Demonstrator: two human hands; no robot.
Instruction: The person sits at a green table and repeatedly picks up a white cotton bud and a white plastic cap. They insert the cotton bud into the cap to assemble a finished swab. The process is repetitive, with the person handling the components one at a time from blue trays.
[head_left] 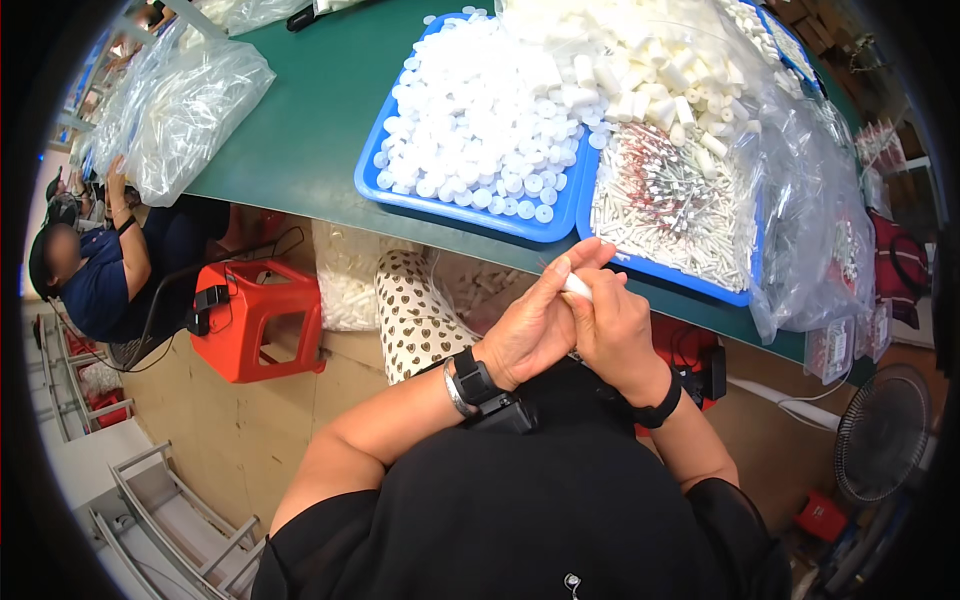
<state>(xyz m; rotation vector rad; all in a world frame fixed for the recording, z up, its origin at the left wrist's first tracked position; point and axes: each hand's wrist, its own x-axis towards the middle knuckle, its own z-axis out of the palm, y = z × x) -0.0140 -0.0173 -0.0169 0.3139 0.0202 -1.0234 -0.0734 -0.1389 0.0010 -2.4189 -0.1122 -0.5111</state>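
Just in front of the table's near edge, my two hands meet. My right hand (618, 335) is closed around a small white cylinder (577, 286). The thumb and fingers of my left hand (535, 325) pinch together at the cylinder's far end; what they hold there is too small to make out. Beyond my hands, a blue tray (570, 228) bears a heap of translucent white discs (480, 120). Beside it on the right, a second blue tray (690, 286) carries thin white sticks (665, 235) and a pile of small reddish and metallic parts (670, 170).
Cream cylinders (650, 60) spill from a clear plastic bag (800, 190) behind the trays. Another plastic bag (200, 110) lies on the green table (300, 120) at left. A red stool (255, 320) and a seated person (110, 270) are left; a fan (882, 432) stands right.
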